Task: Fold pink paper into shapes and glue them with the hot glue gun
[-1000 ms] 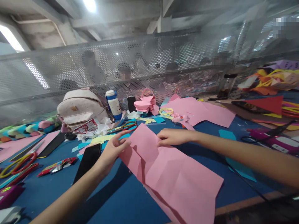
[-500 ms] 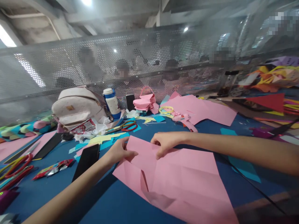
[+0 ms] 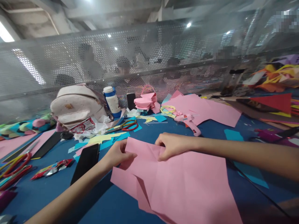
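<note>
A large pink sheet of paper (image 3: 187,183), creased and partly folded, spreads in front of me above the blue table. My left hand (image 3: 119,154) pinches its upper left corner between thumb and fingers. On the top edge, a little to the right, my right hand (image 3: 169,144) grips the paper with its thumb on the near face and fingers behind. A fold stands up along the sheet's left part, below the hands. Beyond my right hand lies a pink glue gun (image 3: 190,121). Left of my left hand is a black phone (image 3: 86,161).
Scissors (image 3: 127,125) lie among blue and yellow paper scraps, with more scissors (image 3: 20,165) at far left. A white backpack (image 3: 77,105), a bottle (image 3: 112,101) and pink paper sheets (image 3: 203,109) stand or lie along the perforated screen (image 3: 144,53). A black cable (image 3: 261,191) runs at right.
The pink sheet's near part has shifted slightly right and its left fold stands more raised. My right hand has moved a little right along the top edge; both hands keep their grip.
</note>
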`<state>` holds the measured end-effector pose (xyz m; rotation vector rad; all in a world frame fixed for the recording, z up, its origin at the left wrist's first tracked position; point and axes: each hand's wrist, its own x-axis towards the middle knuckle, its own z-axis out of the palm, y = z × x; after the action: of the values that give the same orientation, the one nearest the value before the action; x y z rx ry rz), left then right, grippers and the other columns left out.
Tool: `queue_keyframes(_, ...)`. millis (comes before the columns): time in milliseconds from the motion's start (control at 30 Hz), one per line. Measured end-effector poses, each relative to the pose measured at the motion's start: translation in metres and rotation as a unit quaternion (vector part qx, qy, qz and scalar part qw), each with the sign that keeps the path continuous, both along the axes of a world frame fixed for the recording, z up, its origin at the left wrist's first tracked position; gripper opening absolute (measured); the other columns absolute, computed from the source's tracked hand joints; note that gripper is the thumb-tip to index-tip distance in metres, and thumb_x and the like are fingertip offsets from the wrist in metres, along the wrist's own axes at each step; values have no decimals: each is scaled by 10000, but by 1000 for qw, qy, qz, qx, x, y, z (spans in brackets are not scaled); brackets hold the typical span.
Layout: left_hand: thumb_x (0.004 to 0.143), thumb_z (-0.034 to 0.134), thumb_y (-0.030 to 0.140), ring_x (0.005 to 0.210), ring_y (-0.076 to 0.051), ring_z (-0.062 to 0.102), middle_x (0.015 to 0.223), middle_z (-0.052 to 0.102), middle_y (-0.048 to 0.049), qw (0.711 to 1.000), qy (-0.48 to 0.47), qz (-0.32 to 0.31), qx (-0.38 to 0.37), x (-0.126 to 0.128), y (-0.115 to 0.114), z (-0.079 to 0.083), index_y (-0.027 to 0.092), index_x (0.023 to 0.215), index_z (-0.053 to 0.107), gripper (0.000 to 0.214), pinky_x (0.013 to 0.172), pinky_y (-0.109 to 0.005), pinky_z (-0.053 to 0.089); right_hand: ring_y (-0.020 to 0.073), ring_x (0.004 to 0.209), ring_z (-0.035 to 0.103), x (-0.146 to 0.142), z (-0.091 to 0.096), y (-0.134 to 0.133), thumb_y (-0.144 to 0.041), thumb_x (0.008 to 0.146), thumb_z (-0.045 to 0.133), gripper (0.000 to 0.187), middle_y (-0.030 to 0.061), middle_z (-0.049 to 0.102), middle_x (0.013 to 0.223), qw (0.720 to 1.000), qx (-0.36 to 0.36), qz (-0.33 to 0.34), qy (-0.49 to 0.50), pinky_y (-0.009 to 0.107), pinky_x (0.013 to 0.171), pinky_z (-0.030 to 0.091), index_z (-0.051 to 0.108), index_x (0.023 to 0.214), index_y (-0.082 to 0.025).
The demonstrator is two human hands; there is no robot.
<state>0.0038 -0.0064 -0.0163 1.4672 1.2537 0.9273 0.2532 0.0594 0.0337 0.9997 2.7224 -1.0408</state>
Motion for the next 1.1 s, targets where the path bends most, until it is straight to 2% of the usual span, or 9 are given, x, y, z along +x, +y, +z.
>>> queue_keyframes(133, 646, 775, 269, 673, -227, 707, 736, 752, -60, 1000, 24, -3, -14, -4, 3, -8, 169, 763, 746, 157, 619, -301, 545, 90, 513, 455, -1, -2, -4, -276, 637, 676, 126, -50, 554, 568, 1000, 20, 17, 3, 215, 442, 264, 704, 697, -168)
queue_keyframes(267, 671, 765, 326, 646, -217, 690, 734, 754, -73, 998, 53, -21, -6, -10, 5, -11, 172, 732, 771, 166, 610, -299, 526, 95, 529, 446, 0, -8, -1, -309, 654, 678, 153, -44, 566, 580, 999, 25, 36, 10, 220, 451, 266, 711, 716, -174)
queue_keyframes(433, 687, 747, 272, 609, -156, 612, 718, 734, -47, 991, 125, -35, 31, -14, 6, -11, 165, 721, 772, 116, 576, -246, 447, 113, 573, 496, -1, -9, -5, -328, 655, 674, 177, -38, 603, 629, 997, 63, 13, -31, 225, 467, 270, 734, 778, -216)
queue_keyframes(600, 697, 715, 235, 637, -123, 542, 681, 645, 0, 983, 164, -47, 64, -12, 7, -11, 151, 670, 722, 88, 598, -227, 394, 169, 737, 576, -6, -12, -12, -393, 670, 684, 242, -16, 642, 693, 995, 83, 17, -44, 227, 518, 296, 746, 863, -260)
queue_keyframes(800, 712, 716, 264, 638, -120, 531, 669, 617, 6, 984, 160, -54, 59, -16, 7, -13, 146, 651, 680, 138, 594, -227, 390, 163, 724, 581, -7, -16, -13, -343, 713, 688, 174, -5, 680, 756, 995, 81, 45, -33, 232, 555, 302, 727, 838, -228)
queue_keyframes(967, 712, 721, 330, 612, -130, 563, 687, 655, -26, 989, 132, -51, 35, -20, 12, -13, 136, 737, 706, 196, 559, -227, 414, 159, 764, 566, -7, -9, -14, -329, 828, 657, 160, 14, 660, 794, 990, 96, 106, -14, 229, 606, 310, 673, 812, -171)
queue_keyframes(1100, 697, 716, 330, 574, -121, 563, 671, 643, -14, 992, 106, -63, 24, -16, 17, -6, 137, 776, 695, 209, 521, -213, 411, 141, 755, 553, -8, -3, -15, -270, 844, 658, 123, -1, 632, 774, 985, 104, 138, 4, 222, 604, 302, 666, 775, -168)
